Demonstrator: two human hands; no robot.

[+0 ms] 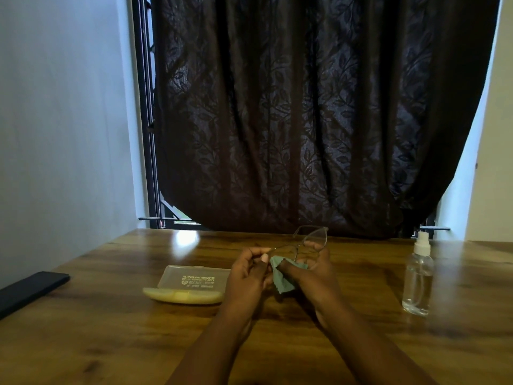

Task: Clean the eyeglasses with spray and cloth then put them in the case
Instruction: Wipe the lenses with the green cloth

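Head view, looking forward and down. Both hands are raised above the tabletop, near its middle. The left hand pinches the glasses by one temple arm, thumb and fingers closed in a narrow grip on the thin metal. The right hand grips the green cloth together with the frame: its thumb presses the cloth from the near side, and its fingertips show through the far lens. Part of the cloth hangs below the two hands, its edge pointing down toward the wood. The glasses are held tilted, one lens rising above the right hand toward the curtain; they are clear of the tabletop.

The case lies open on the tabletop just left of the left hand, its translucent lid with printed lettering folded back flat and its yellow tray nearest the viewer. The spray bottle, clear with a white nozzle, stands upright well to the right of the hands. A flat black object lies at the left edge of the tabletop; what it is cannot be told.
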